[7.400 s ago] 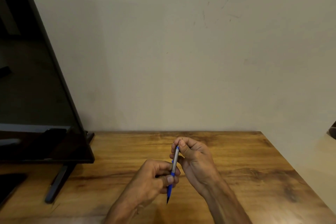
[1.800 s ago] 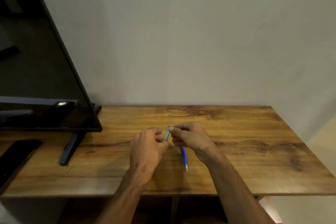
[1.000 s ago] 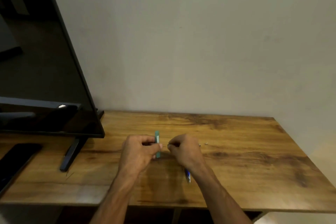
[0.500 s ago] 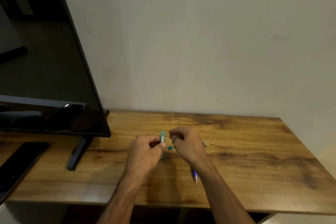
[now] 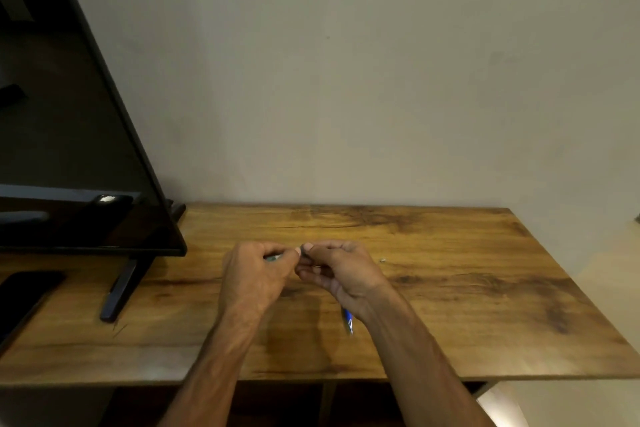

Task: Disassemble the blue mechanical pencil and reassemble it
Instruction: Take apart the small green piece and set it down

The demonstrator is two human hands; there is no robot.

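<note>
My left hand (image 5: 256,270) is closed around a small teal-green pencil part (image 5: 273,257), of which only a sliver shows between the fingers. My right hand (image 5: 337,269) meets it fingertip to fingertip above the wooden table (image 5: 450,305), pinching something too small to make out. The blue pencil barrel (image 5: 347,320) lies on the table under my right wrist, its silver tip pointing toward me. A tiny pale piece (image 5: 382,259) rests on the table just right of my right hand.
A large black monitor (image 5: 69,135) stands at the left on a dark foot (image 5: 119,288). A black phone (image 5: 20,298) lies flat at the far left edge. The table's front edge runs just below my forearms; a wall rises behind.
The teal part stood upright in my left fingers half a second ago; now it is folded into the fist. My right fingertips have closed in against the left. The small teal cap is out of sight.
</note>
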